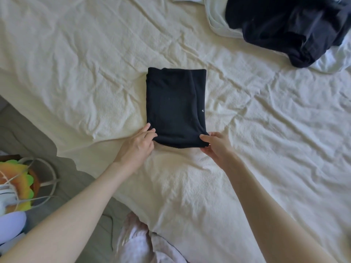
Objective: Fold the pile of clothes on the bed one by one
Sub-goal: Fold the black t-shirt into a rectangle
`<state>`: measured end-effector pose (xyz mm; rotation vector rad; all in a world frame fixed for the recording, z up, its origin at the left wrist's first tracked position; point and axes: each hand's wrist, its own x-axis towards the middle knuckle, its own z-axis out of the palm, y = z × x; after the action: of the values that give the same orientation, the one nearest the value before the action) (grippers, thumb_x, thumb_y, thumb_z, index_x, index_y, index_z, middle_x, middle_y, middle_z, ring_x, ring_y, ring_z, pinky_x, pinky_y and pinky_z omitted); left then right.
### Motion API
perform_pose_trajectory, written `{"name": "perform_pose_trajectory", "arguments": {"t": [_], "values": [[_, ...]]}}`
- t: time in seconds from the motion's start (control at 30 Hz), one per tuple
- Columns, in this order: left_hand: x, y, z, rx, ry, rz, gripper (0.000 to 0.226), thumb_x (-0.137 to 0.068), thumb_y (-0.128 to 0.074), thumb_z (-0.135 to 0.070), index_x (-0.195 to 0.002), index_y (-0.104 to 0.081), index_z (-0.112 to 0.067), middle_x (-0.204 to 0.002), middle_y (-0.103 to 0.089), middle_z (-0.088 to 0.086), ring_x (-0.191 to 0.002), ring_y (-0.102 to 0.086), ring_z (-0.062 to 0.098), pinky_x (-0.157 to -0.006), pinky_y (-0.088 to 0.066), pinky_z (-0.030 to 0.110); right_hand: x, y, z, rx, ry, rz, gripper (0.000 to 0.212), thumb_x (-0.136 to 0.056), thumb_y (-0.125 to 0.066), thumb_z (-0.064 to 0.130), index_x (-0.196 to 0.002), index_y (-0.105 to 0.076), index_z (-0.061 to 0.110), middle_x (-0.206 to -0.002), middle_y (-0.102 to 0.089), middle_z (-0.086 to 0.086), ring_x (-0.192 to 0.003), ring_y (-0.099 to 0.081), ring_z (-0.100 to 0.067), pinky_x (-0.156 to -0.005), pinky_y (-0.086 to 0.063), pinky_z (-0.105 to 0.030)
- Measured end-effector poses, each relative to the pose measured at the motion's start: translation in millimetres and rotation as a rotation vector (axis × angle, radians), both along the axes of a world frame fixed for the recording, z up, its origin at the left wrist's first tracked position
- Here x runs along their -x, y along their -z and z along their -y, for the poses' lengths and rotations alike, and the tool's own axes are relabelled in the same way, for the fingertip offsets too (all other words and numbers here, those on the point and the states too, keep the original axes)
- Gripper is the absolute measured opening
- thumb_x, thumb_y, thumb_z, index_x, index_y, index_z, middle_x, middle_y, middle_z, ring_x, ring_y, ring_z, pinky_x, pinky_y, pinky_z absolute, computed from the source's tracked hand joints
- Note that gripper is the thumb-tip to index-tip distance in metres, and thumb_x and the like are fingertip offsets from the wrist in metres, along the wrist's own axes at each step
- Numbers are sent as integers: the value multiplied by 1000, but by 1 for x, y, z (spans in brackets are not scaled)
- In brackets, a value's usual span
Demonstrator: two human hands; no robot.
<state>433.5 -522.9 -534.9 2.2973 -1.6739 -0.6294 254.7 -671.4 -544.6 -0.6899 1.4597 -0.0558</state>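
A black garment [175, 106] lies folded into a neat rectangle in the middle of the cream bedspread [266, 130]. My left hand [139, 144] pinches its near left corner, thumb on top. My right hand [215, 145] pinches the near right corner, thumb on top and fingers under the edge. A heap of unfolded dark clothes [288, 27] lies at the far right on a pale green and white cloth [216, 21].
The bed's edge runs diagonally at the lower left, with a grey cover [28, 133] below it. A colourful toy and white cables [20, 183] sit at the left edge. Pale pink patterned fabric [136, 242] is at the bottom centre.
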Motion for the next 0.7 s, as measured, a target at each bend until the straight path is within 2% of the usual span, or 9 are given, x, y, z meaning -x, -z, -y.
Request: {"name": "perform_pose_trajectory", "arguments": {"t": [0.1, 0.17, 0.23, 0.27, 0.33, 0.43, 0.53, 0.63, 0.7], "values": [[10, -16, -24, -146, -85, -113, 27, -90, -53, -5, -115, -64, -2, -142, -46, 14, -99, -65, 30, -77, -50, 34, 25, -17, -24, -31, -31, -40, 18, -88, -61, 2, -74, -51, 8, -79, -57, -6, -71, -59, -16, -61, -50, -23], [20, -27, -43, -265, -67, -200, 29, -93, -50, -13, -119, -62, -9, -142, -47, 10, -88, -66, 20, -75, -48, 28, 47, -28, -45, -107, -47, -55, 19, -87, -62, 2, -73, -51, 8, -80, -57, -8, -73, -59, -18, -61, -49, -24], [33, -36, -62, -377, -45, -288, 28, -95, -49, -18, -119, -61, -15, -111, -67, 7, -66, -59, -2, -60, -41, 14, 68, -38, -65, -195, -74, -70, 17, -86, -64, 1, -73, -54, 7, -81, -60, -9, -73, -60, -19, -60, -50, -24], [38, -39, -71, -423, -44, -322, 27, -95, -49, -19, -118, -62, -17, -91, -68, 2, -56, -53, -5, -54, -39, 13, 78, -43, -73, -230, -104, -83, 17, -85, -65, 2, -73, -55, 7, -79, -62, -9, -72, -62, -19, -58, -51, -24], [46, -43, -85, -481, -53, -377, 24, -94, -49, -22, -114, -62, -22, -80, -65, 0, -51, -49, -8, -48, -36, 13, 93, -52, -85, -271, -150, -111, 16, -83, -68, 3, -72, -57, 7, -77, -64, -9, -70, -63, -18, -56, -51, -22], [48, -42, -91, -442, -104, -456, 19, -93, -50, -24, -107, -62, -25, -88, -67, 0, -53, -51, -5, -50, -35, 13, 99, -60, -88, -230, -99, -124, 18, -83, -69, 5, -73, -54, 7, -78, -60, -11, -70, -60, -21, -55, -50, -23], [42, -37, -84, -307, -256, -541, 12, -91, -52, -25, -98, -63, -24, -75, -65, -6, -63, -57, 1, -56, -41, 16, 87, -65, -77, -106, -19, -96, 13, -85, -68, 10, -87, -56, 9, -76, -59, -10, -62, -57, -19, -58, -49, -26], [29, -29, -67, -152, -406, -579, 10, -92, -53, -27, -97, -61, -24, -73, -64, -4, -68, -60, 9, -60, -45, 19, 63, -65, -59, 25, -102, -20, 15, -92, -60, 18, -106, -63, 13, -73, -62, -3, -56, -56, -11, -62, -50, -24], [20, -25, -52, -77, -503, -636, 8, -94, -50, -29, -91, -57, -30, -80, -64, -1, -74, -62, 14, -64, -51, 25, 46, -63, -45, 49, -144, 47, 26, -94, -55, 31, -104, -67, 9, -74, -57, -1, -61, -53, -9, -65, -49, -21]]}}
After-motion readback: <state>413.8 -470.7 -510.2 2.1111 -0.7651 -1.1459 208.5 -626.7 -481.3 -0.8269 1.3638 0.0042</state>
